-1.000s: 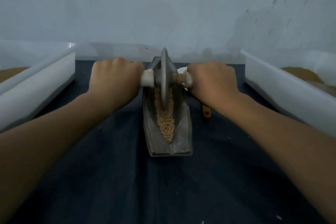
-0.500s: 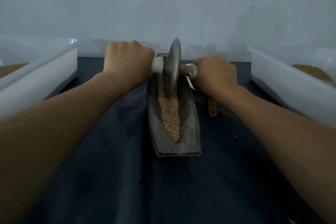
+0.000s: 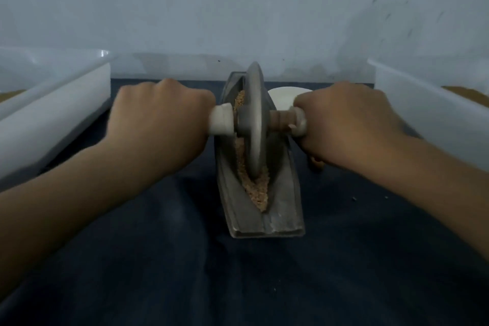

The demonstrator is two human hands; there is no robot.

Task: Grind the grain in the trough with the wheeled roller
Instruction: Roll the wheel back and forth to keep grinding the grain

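Note:
A grey boat-shaped metal trough [image 3: 283, 209] lies lengthwise on the dark blue cloth [image 3: 185, 272]. Tan grain [image 3: 258, 192] fills its groove. The wheeled roller [image 3: 254, 124], a grey metal disc on a pale axle, stands upright in the groove near the trough's middle. My left hand [image 3: 158, 119] grips the left end of the axle. My right hand [image 3: 344, 124] grips the right end. Both fists are curled round the handles, which they mostly hide.
A white plastic bin [image 3: 53, 114] stands at the left and another white bin [image 3: 436, 108] at the right, both holding brownish material. A white round dish [image 3: 283, 95] sits behind my right hand. A small orange object [image 3: 316, 164] peeks out below my right wrist. A pale wall rises behind.
The wheel rolled to the far end of the trough, then back toward me to about the middle. Both hands kept their grip on the axle.

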